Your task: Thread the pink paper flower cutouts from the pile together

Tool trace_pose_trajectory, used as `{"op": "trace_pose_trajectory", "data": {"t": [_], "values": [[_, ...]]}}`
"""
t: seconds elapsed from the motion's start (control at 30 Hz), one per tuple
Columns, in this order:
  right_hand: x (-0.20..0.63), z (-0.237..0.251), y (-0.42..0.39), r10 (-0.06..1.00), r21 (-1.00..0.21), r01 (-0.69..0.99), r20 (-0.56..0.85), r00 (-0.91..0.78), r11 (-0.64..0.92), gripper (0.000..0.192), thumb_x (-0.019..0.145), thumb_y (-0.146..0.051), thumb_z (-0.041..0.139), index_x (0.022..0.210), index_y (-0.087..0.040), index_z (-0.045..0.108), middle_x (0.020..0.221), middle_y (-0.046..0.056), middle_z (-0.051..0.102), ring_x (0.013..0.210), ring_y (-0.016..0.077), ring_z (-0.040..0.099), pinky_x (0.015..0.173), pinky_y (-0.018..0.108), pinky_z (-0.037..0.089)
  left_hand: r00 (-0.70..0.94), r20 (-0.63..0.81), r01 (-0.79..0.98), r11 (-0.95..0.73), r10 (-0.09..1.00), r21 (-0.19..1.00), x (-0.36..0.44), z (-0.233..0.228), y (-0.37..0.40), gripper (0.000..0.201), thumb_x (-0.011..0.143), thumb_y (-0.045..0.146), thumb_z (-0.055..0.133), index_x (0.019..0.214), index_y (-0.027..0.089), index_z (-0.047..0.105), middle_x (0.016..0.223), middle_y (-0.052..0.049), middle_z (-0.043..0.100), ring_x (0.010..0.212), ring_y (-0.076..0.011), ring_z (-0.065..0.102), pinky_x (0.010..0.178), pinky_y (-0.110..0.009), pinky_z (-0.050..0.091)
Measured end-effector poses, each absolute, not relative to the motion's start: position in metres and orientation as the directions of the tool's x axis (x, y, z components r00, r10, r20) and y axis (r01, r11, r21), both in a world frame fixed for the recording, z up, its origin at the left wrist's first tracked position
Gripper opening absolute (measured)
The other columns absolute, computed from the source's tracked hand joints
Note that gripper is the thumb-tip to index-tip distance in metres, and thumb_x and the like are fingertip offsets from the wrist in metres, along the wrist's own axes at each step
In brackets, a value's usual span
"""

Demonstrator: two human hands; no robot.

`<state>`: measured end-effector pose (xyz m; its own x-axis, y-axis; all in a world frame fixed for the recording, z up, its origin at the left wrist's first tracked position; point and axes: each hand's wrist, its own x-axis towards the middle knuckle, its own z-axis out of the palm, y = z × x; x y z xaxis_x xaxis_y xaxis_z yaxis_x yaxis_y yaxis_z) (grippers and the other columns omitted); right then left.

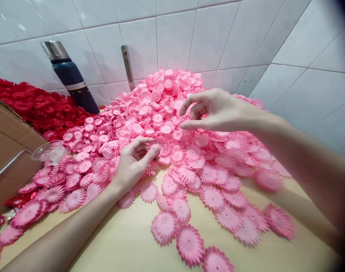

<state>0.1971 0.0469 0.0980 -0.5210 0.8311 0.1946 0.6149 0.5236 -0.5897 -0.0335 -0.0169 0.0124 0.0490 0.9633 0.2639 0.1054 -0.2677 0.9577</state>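
Pink flower-shaped discs (157, 118) with fringed edges and a small centre hole are heaped against the wall and spill over the table. My left hand (135, 160) rests low at the heap's front edge, its thumb and fingers closed on a pink flower disc (161, 145) that is partly hidden among the others. Higher and to the right, my right hand (210, 111) hovers over the heap. Its curled fingers and thumb are apart, with nothing visible between them. Looser discs (190, 244) lie flat in front of both hands.
A dark blue bottle (73, 81) with a steel cap stands at the back left, beside a red heap (33, 107) of similar pieces. At the left are a cardboard box (11, 147) and a clear plastic cup (49, 152). A metal bracket (127, 67) is on the tiled wall (175, 41).
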Motion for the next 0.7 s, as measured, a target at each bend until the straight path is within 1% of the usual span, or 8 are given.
{"op": "trace_pose_trajectory", "data": {"t": [0.07, 0.17, 0.23, 0.3, 0.37, 0.47, 0.6, 0.7], "values": [[0.195, 0.099, 0.044, 0.826, -0.566, 0.62, 0.23, -0.515, 0.544, 0.015, 0.078, -0.028, 0.072, 0.083, -0.022, 0.059, 0.059, -0.002, 0.059, 0.047, 0.0125, 0.05, 0.042, 0.029, 0.035, 0.049, 0.276, 0.093, -0.28, 0.96, 0.956, -0.034, 0.011, -0.017, 0.023, 0.078, 0.029, 0.074, 0.095, 0.017, 0.066, 0.088, -0.003, 0.072, 0.081, -0.0129, 0.068, 0.076, -0.021, 0.054], [0.19, 0.1, 0.04, 0.819, -0.555, 0.611, 0.286, -0.497, 0.564, 0.016, 0.08, -0.025, 0.069, 0.075, -0.022, 0.054, 0.051, -0.004, 0.053, 0.042, 0.0098, 0.041, 0.04, 0.028, 0.029, 0.064, 0.281, 0.084, -0.286, 0.958, 0.955, -0.033, 0.009, -0.017, 0.023, 0.079, 0.029, 0.073, 0.096, 0.017, 0.065, 0.089, -0.003, 0.072, 0.082, -0.0125, 0.068, 0.076, -0.021, 0.054], [0.186, 0.102, 0.038, 0.818, -0.557, 0.604, 0.311, -0.484, 0.57, 0.017, 0.081, -0.024, 0.069, 0.076, -0.023, 0.052, 0.046, -0.007, 0.046, 0.038, 0.0079, 0.034, 0.039, 0.027, 0.024, 0.069, 0.285, 0.081, -0.29, 0.956, 0.953, -0.033, 0.009, -0.017, 0.023, 0.08, 0.03, 0.073, 0.097, 0.017, 0.064, 0.089, -0.003, 0.072, 0.082, -0.0125, 0.068, 0.076, -0.021, 0.054], [0.183, 0.102, 0.039, 0.815, -0.543, 0.611, 0.32, -0.484, 0.576, 0.017, 0.081, -0.024, 0.069, 0.079, -0.023, 0.052, 0.042, -0.009, 0.04, 0.036, 0.0072, 0.031, 0.039, 0.027, 0.022, 0.07, 0.289, 0.082, -0.294, 0.955, 0.952, -0.033, 0.01, -0.018, 0.023, 0.08, 0.03, 0.072, 0.097, 0.017, 0.064, 0.089, -0.003, 0.072, 0.083, -0.0128, 0.068, 0.076, -0.021, 0.054], [0.181, 0.102, 0.041, 0.799, -0.508, 0.62, 0.311, -0.515, 0.598, 0.015, 0.081, -0.026, 0.069, 0.079, -0.023, 0.054, 0.041, -0.01, 0.037, 0.036, 0.0071, 0.031, 0.038, 0.027, 0.021, 0.061, 0.286, 0.087, -0.29, 0.956, 0.953, -0.032, 0.011, -0.019, 0.022, 0.08, 0.03, 0.073, 0.096, 0.016, 0.064, 0.088, -0.003, 0.071, 0.081, -0.0128, 0.068, 0.075, -0.021, 0.054], [0.181, 0.099, 0.046, 0.762, -0.442, 0.627, 0.267, -0.59, 0.641, 0.015, 0.081, -0.03, 0.069, 0.074, -0.021, 0.059, 0.041, -0.009, 0.035, 0.035, 0.007, 0.032, 0.037, 0.027, 0.021, 0.064, 0.27, 0.081, -0.275, 0.961, 0.958, -0.031, 0.012, -0.02, 0.023, 0.079, 0.029, 0.073, 0.095, 0.016, 0.064, 0.085, -0.003, 0.07, 0.077, -0.0124, 0.067, 0.071, -0.021, 0.054], [0.185, 0.095, 0.052, 0.752, -0.376, 0.666, 0.152, -0.642, 0.644, 0.027, 0.074, -0.044, 0.075, 0.064, -0.02, 0.066, 0.042, -0.006, 0.041, 0.035, 0.0073, 0.035, 0.034, 0.028, 0.024, 0.071, 0.266, 0.092, -0.272, 0.961, 0.958, -0.03, 0.011, -0.02, 0.023, 0.079, 0.029, 0.074, 0.095, 0.017, 0.065, 0.082, -0.002, 0.069, 0.075, -0.012, 0.065, 0.07, -0.021, 0.053], [0.188, 0.093, 0.054, 0.754, -0.381, 0.669, 0.134, -0.643, 0.638, 0.033, 0.07, -0.05, 0.077, 0.061, -0.02, 0.067, 0.044, -0.003, 0.047, 0.037, 0.0079, 0.039, 0.035, 0.028, 0.024, 0.061, 0.281, 0.13, -0.287, 0.958, 0.949, -0.031, 0.011, -0.02, 0.022, 0.078, 0.029, 0.074, 0.095, 0.017, 0.065, 0.084, -0.002, 0.068, 0.077, -0.0126, 0.064, 0.072, -0.022, 0.053]]}}
